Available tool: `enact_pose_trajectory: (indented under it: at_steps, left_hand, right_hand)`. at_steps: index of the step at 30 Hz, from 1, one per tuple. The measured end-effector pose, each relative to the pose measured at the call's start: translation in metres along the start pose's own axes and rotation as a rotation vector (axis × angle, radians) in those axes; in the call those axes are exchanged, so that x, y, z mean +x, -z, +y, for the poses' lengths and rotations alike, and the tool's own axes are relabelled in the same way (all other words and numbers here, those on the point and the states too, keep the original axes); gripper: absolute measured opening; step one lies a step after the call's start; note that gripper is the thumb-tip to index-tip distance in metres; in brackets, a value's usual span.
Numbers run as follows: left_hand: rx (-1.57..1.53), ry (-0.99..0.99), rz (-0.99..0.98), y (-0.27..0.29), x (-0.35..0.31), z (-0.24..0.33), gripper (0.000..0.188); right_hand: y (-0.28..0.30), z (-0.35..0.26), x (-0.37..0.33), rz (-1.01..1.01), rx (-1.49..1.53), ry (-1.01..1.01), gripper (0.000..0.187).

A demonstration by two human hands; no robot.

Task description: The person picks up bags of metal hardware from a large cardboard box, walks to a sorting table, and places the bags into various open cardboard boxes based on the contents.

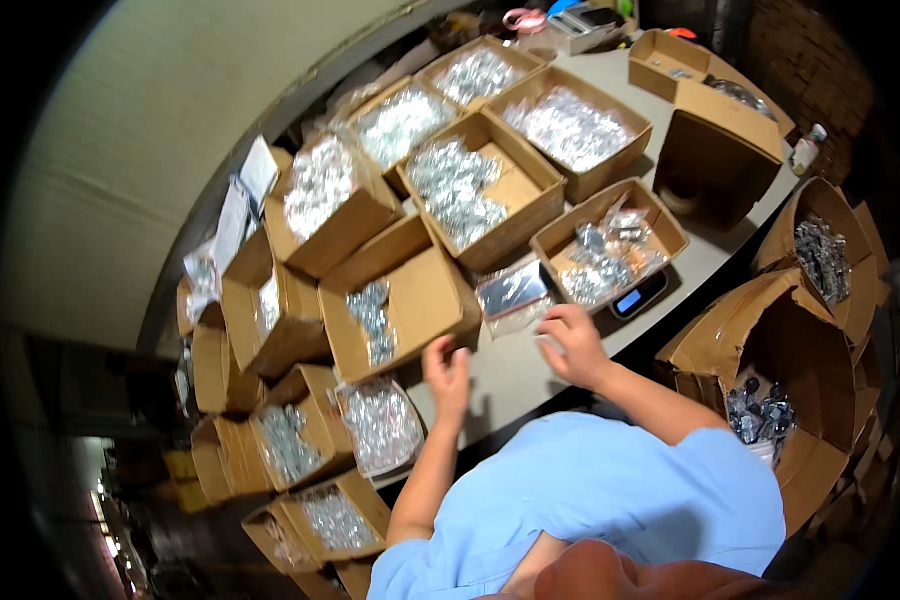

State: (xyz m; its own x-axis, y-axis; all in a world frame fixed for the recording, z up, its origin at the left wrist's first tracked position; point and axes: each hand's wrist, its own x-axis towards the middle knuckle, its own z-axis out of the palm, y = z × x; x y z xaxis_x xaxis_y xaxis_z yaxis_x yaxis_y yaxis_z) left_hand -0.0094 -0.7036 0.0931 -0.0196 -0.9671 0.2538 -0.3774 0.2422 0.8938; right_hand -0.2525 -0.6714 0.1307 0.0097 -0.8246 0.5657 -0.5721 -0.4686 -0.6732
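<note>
With our right hand (573, 345) pinching a small clear packet just below the clear bag (513, 296), and our left hand (448, 370) open to its left, we keep the pinch light and steady

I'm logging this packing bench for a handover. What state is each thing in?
Left hand: empty, fingers spread, at the corner of a box.
Right hand: on the table, by the clear bag.
Clear bag: lying flat on the table.
Cardboard box: open, a few small bagged parts inside.
Scale: display lit, an open box of bagged parts on top.
Large carton: open, tilted.
</note>
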Motion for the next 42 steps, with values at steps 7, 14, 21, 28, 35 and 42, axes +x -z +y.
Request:
enact_pose_trajectory:
  at_steps: [7,14,21,28,35,42]
  left_hand:
    - [0.27,0.359,0.811,0.192,-0.181,-0.044,0.03]
    - [0.229,0.481,1.015,0.224,-0.291,-0.042,0.025]
    - [0.028,0.401,0.699,0.226,-0.258,-0.059,0.029]
    - [-0.027,0.25,0.485,0.218,-0.219,-0.055,0.03]
    - [-0.07,0.203,0.355,0.181,-0.206,-0.051,0.032]
    - [-0.11,0.155,0.277,0.153,-0.191,-0.034,0.032]
  right_hand:
    - [-0.119,-0.068,-0.018,-0.586,0.462,0.367,0.022]
    - [-0.188,-0.139,-0.045,-0.694,0.499,0.401,0.021]
    - [-0.206,-0.181,-0.084,-0.745,0.454,0.263,0.023]
    - [-0.178,-0.17,-0.095,-0.636,0.214,0.001,0.025]
    - [-0.157,-0.07,-0.083,0.074,0.642,-0.993,0.061]
    - [-0.085,0.011,-0.038,0.807,1.115,-1.251,0.114]
